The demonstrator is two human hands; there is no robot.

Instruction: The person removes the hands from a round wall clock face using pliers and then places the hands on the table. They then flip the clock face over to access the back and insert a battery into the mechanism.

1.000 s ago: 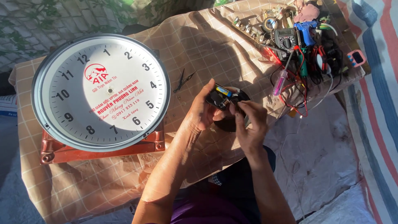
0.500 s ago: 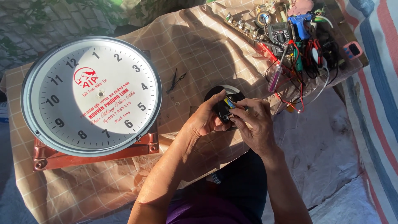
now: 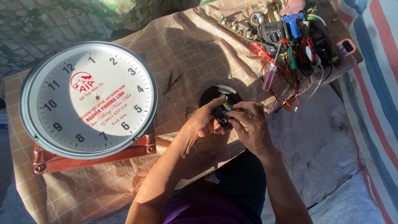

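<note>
Both hands have come together lower over the cloth since the earlier frames, closing on the small black clock movement.

Head view: the clock face [image 3: 88, 99] lies bare, its hands [image 3: 172, 81] already off and resting on the cloth-covered surface [image 3: 199, 45] beside it; the job looks midway, the movement [image 3: 221, 112] still out of the clock. Left hand [image 3: 203, 121] cups the movement, fingers clamped on it; right hand [image 3: 250, 126] curls inward, fingertips pinched together at its top edge, just in front of a black round part [image 3: 215, 93]. Tools [image 3: 286, 37] sit well apart.
</note>
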